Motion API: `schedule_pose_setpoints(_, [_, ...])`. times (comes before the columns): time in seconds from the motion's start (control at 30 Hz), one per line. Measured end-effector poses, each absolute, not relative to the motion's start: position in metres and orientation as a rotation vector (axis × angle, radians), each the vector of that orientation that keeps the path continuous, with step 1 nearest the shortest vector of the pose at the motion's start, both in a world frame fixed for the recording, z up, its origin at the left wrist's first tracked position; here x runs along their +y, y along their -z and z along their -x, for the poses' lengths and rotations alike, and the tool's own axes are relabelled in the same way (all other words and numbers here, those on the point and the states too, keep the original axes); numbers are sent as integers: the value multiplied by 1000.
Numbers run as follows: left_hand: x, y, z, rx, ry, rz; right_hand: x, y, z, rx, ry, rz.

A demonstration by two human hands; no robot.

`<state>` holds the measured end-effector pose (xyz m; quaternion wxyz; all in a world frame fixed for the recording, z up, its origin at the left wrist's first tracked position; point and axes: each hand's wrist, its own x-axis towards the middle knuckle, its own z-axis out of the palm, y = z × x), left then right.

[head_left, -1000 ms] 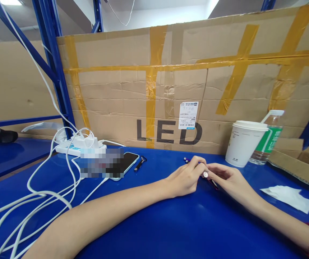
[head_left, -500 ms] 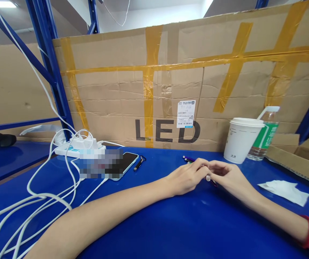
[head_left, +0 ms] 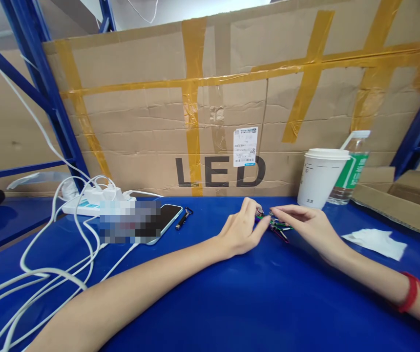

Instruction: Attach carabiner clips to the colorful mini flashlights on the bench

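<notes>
Several thin, shiny metallic sticks (head_left: 279, 230) in purple, green and red lie in a small bunch on the blue tabletop, between my two hands. Over its left side is my left hand (head_left: 242, 230), fingers curled and thumb stretched toward the bunch. A small shiny bit shows by its fingers, but what they hold is mostly hidden. My right hand (head_left: 310, 226) pinches at a small metallic piece (head_left: 271, 213) with thumb and forefinger, at the upper edge of the bunch. To the left lies a short black stick with a loop (head_left: 182, 220).
A phone (head_left: 166, 220), partly blurred, lies left beside a white power strip (head_left: 76, 206) with looping white cables (head_left: 81, 264). Rightward stand a paper cup (head_left: 320, 181), a bottle (head_left: 354, 171), a crumpled tissue (head_left: 374, 242) and an open carton (head_left: 389, 208). A large cardboard box (head_left: 140, 127) forms the back.
My hands, touching before, have drawn apart, and the bunch of coloured sticks now shows between them. The round silver end seen between them is out of sight. The view has shifted slightly.
</notes>
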<state>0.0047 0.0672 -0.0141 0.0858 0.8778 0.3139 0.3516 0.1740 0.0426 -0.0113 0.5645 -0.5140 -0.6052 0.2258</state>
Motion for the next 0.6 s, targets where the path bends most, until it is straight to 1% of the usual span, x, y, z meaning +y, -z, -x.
schedule_pose_setpoints(0.33, [72,15,-8,930,-920,-2618,45,15,-176,-1457,-468,1121])
schedule_pose_setpoints(0.6, [74,16,-8,836,-919,-2649,41,14,-177,-1574,-460,1112])
